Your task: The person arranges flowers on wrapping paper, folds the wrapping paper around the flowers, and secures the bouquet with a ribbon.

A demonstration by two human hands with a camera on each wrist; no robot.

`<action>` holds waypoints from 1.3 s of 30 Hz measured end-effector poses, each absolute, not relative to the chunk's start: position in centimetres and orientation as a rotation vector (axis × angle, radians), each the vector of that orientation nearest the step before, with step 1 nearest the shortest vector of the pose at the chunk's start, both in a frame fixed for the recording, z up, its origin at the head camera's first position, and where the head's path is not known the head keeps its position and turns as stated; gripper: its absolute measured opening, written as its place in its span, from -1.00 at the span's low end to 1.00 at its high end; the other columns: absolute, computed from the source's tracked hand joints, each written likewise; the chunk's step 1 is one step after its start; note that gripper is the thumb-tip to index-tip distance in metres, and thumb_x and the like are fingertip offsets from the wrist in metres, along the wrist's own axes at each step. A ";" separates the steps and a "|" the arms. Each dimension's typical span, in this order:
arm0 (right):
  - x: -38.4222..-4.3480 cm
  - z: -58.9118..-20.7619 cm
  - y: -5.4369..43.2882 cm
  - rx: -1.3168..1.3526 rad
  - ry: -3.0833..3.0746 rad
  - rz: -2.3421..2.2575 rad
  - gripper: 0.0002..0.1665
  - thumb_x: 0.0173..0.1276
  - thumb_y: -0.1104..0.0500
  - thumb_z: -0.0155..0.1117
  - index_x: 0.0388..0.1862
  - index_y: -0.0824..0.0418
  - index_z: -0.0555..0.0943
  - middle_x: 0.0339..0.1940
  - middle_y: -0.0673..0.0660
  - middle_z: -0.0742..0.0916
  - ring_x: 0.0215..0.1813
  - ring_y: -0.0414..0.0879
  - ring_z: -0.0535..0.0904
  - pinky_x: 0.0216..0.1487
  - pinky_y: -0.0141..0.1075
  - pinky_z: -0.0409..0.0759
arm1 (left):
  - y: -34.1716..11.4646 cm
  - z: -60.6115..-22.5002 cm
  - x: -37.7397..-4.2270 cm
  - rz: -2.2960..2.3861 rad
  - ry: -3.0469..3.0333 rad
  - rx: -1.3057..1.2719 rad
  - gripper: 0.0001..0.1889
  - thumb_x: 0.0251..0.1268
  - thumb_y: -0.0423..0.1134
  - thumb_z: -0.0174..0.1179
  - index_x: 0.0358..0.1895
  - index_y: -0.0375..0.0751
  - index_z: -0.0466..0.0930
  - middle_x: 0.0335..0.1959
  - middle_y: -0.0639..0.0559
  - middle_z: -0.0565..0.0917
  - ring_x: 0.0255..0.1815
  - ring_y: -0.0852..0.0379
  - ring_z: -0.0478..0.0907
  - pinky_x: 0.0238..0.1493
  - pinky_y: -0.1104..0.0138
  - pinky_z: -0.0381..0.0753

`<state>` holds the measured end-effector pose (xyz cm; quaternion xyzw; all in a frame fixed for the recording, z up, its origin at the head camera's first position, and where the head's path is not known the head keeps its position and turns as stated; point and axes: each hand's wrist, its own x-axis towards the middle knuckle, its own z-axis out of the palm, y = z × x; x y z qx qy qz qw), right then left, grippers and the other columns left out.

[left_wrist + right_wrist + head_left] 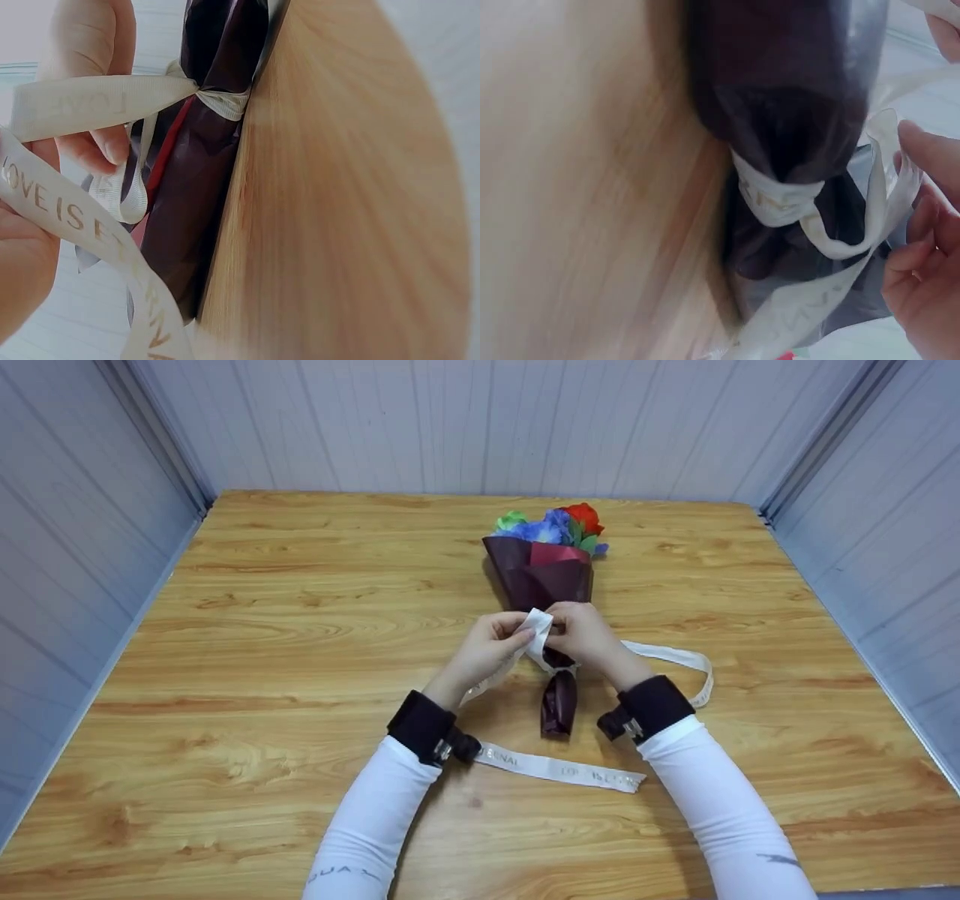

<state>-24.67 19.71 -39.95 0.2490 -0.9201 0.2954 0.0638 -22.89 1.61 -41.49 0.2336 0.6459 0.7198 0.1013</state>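
A bouquet wrapped in dark maroon paper [544,585] lies on the wooden table, its blue, red and green flowers [551,529] pointing away from me. White ribbon with gold lettering [71,105] goes round its gathered neck, as the right wrist view also shows. My left hand [480,649] pinches a length of this ribbon between thumb and fingers just above the neck. Close beside it, my right hand [589,637] pinches a ribbon loop [889,176]. The wrapped stem end [559,705] sticks out toward me below both hands.
One ribbon tail [559,769] stretches across the wooden table [300,660] near my left wrist. Another stretch of ribbon [679,656] curves out on the right. Pale panel walls [450,427] border the table at the back and sides.
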 end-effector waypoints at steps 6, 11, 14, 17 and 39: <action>-24.1 -39.2 20.6 0.674 -2.599 1.167 -0.89 0.17 0.33 0.33 -0.42 0.42 0.69 -0.24 0.26 0.70 -0.32 -0.11 0.53 -0.30 -0.42 0.44 | 1.7 -41.6 -22.9 2.113 1.931 0.702 -0.74 0.32 -0.46 0.07 -0.03 -0.61 0.53 -0.41 0.15 0.63 -0.43 0.35 0.48 -0.34 0.52 0.43; -23.2 -38.4 20.4 0.617 -2.467 1.341 -0.84 0.24 0.28 0.31 -0.33 0.40 0.68 -0.31 0.19 0.66 -0.38 -0.28 0.44 -0.34 -0.50 0.37 | 1.8 -41.7 -22.9 2.106 1.935 0.723 -0.75 0.31 -0.46 0.08 -0.07 -0.63 0.53 -0.45 0.17 0.62 -0.44 0.35 0.48 -0.33 0.51 0.44; -22.7 -38.0 19.8 0.639 -2.512 1.330 -0.79 0.25 0.27 0.30 -0.21 0.41 0.67 -0.30 0.20 0.64 -0.40 -0.24 0.42 -0.36 -0.48 0.36 | 1.7 -41.6 -22.8 2.103 1.947 0.749 -0.77 0.31 -0.46 0.08 -0.10 -0.63 0.54 -0.49 0.21 0.59 -0.47 0.35 0.45 -0.36 0.51 0.40; -22.2 -37.6 19.3 0.630 -2.580 1.329 -0.75 0.26 0.30 0.29 -0.15 0.45 0.63 -0.29 0.26 0.63 -0.38 -0.18 0.42 -0.33 -0.47 0.37 | 1.7 -41.6 -22.7 2.104 1.940 0.788 -0.76 0.32 -0.44 0.08 -0.10 -0.63 0.54 -0.48 0.25 0.58 -0.45 0.35 0.42 -0.36 0.51 0.37; -21.8 -38.3 20.7 0.646 -2.353 1.449 -0.95 0.19 0.40 0.32 -0.39 0.41 0.69 -0.40 0.27 0.71 -0.41 -0.30 0.47 -0.42 -0.51 0.37 | 1.1 -42.2 -24.3 2.021 2.195 0.723 -0.74 0.32 -0.46 0.04 0.01 -0.47 0.55 0.05 -0.27 0.57 0.07 -0.05 0.52 0.02 0.39 0.51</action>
